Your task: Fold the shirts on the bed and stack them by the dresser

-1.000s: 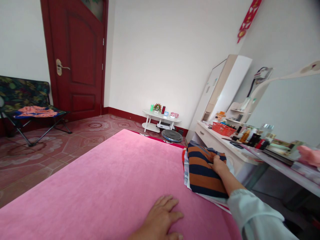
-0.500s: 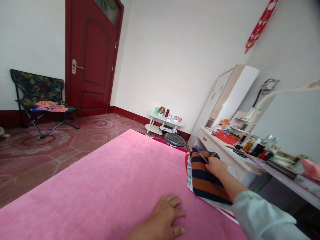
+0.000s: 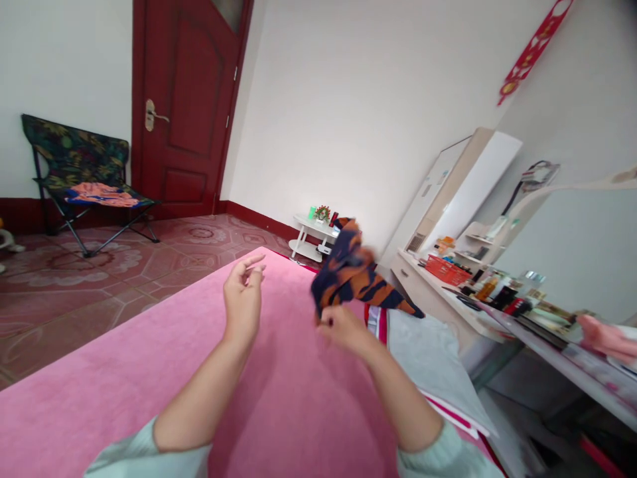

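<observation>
A navy and brown striped garment [image 3: 348,265] hangs bunched and swinging above the pink bed cover [image 3: 308,398], blurred by motion; its exact kind does not show. My right hand [image 3: 346,328] pinches its lower left edge. To the left, my left hand [image 3: 243,292] is raised over the cover with fingers bent, thumb and fingers apart, and nothing in it. A stack of folded cloths, with a pale grey cloth [image 3: 423,352] on top, lies at the bed's right edge, partly under the garment's trailing end.
Along the right runs a white dressing table [image 3: 418,275] with a red basket [image 3: 446,270], several bottles and a mirror. A low white table [image 3: 313,229] stands beyond the bed. At the far left, a folding chair [image 3: 79,162] holds orange and blue clothing [image 3: 102,194].
My right hand has lifted the striped garment off the stack and carried it left, unfolding it and baring the grey cloth. My left hand has risen from the bed and moved left.
</observation>
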{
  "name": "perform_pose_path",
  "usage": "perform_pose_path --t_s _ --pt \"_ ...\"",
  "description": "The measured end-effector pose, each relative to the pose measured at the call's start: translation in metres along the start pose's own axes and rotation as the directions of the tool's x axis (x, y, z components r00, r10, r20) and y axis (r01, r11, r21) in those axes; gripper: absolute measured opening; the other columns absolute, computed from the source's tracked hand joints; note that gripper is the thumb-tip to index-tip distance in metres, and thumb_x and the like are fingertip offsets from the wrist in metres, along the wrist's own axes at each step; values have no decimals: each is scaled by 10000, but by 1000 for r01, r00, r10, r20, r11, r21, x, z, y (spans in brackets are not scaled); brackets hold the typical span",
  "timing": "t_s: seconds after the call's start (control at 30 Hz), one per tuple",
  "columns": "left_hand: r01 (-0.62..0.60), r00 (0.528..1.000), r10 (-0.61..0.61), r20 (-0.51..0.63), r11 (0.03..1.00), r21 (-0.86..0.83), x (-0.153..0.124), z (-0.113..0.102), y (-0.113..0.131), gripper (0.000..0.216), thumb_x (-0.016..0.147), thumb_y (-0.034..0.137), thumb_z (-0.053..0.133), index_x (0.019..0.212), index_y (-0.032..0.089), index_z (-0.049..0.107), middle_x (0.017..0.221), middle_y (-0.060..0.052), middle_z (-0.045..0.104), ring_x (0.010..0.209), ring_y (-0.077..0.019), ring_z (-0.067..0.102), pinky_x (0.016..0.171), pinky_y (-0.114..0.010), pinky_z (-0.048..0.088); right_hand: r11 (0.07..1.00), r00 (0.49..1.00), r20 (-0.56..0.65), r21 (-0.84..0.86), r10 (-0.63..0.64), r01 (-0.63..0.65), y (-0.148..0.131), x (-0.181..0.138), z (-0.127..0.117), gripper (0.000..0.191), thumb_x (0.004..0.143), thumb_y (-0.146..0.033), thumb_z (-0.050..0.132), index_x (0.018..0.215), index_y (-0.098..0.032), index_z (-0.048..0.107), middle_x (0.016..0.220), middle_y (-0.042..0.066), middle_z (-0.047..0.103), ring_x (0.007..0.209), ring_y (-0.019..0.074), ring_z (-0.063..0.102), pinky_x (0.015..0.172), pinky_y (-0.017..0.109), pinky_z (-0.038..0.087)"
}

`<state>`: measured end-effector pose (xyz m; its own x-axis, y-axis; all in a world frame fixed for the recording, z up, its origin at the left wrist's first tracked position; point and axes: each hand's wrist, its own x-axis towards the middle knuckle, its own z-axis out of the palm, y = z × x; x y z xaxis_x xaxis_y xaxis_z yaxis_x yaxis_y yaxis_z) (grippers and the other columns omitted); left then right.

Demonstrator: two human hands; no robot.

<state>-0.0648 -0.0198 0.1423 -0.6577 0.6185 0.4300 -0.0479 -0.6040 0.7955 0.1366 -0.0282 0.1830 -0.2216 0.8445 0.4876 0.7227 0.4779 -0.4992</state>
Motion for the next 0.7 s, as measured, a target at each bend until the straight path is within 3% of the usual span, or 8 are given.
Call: perform_pose_path --t_s 0.1,0.23,0.3,0.37,0.5,0.57,0.63,0.7 --pt "111 991 -113 78 993 30 8 -6 -4 296 776 313 541 1008 163 649 1016 -68 658 894 -190 634 747 -301 520 989 963 268 -145 28 12 3 -43 45 120 636 -154 591 538 -177 526 520 -31 557 517 102 495 495 218 249" --pt "81 907 -212 363 936 344 6 -7 -30 354 760 363 540 1005 143 669 1000 -98 683 875 -226 641 758 -340 514 989 855 513 -69 -76 129 -13 -80 58 90 673 -131 543 632 -179 606 651 -23 650 601 91 549 545 203 277" --pt "-52 814 -259 520 859 509 -1 -9 -43 408 752 383 561 1064 142 667 1053 -115 677 948 -247 627 838 -356 487 987 774 617 23 -140 160 -22 -94 56 111 683 -132 545 671 -187 641 678 -29 670 606 85 561 558 192 297" --pt "-200 678 -340 651 767 610 -11 -11 -51 519 704 426 633 1157 172 642 1149 -114 645 1027 -265 603 895 -351 457 981 718 668 104 -192 166 -27 -105 54 136 704 -146 552 731 -199 675 721 -36 687 623 79 572 574 179 318" --pt "-441 404 -455 794 663 605 -36 -11 -52 708 497 476 792 1160 273 647 1178 -62 631 1033 -285 597 858 -327 456 969 678 692 183 -247 166 -28 -116 53 154 722 -157 567 774 -211 702 749 -43 697 663 77 583 596 160 340" --pt "-515 331 -464 822 641 569 -44 -7 -51 552 484 429 806 1006 284 704 1046 -30 678 945 -267 621 785 -309 460 964 654 709 205 -265 169 -26 -116 54 156 722 -151 567 773 -208 703 750 -43 700 670 79 592 605 155 351" --pt "-520 340 -452 824 640 566 -46 -3 -51 301 555 356 768 838 267 715 901 -5 699 840 -229 633 721 -287 447 959 619 733 234 -282 159 -23 -115 54 140 738 -170 570 775 -202 702 751 -42 703 671 78 604 608 150 361" --pt "-444 452 -387 804 684 579 -38 -1 -53 125 649 317 692 742 235 681 804 3 691 763 -195 625 688 -273 434 959 598 750 246 -281 143 -21 -113 54 131 756 -210 584 801 -203 707 772 -39 708 680 78 614 602 145 368"
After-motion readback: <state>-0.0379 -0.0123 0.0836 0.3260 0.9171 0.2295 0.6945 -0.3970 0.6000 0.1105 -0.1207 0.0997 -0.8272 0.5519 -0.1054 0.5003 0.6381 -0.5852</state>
